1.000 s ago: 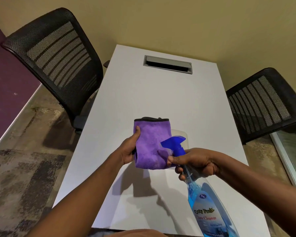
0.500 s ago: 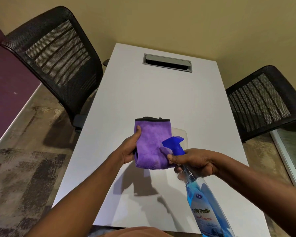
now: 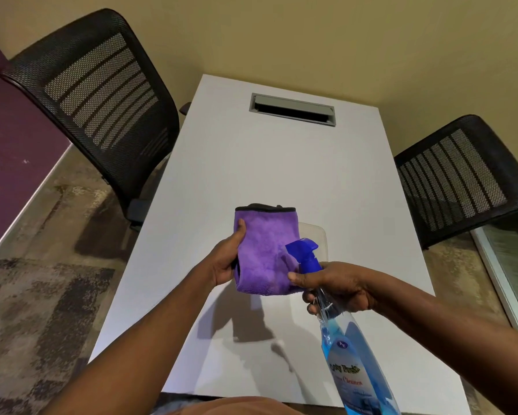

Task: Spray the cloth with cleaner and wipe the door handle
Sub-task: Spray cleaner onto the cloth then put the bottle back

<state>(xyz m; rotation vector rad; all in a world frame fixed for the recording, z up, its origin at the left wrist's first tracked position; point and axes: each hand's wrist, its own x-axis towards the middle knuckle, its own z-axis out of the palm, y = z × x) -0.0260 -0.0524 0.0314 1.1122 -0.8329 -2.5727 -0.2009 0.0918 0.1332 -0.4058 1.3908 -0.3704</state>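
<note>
White rectangular table [image 3: 281, 175], matte top, fills my view. Grey cable slot [image 3: 292, 109] set flush near its far end. A clear flat thing [image 3: 320, 235] lies mid-table; I can't identify it.

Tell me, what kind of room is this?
Most likely an office meeting room: a long white table with a cable slot set into its top, a black mesh chair at its left side, a second mesh chair at its right, and patterned carpet on the floor.
</note>
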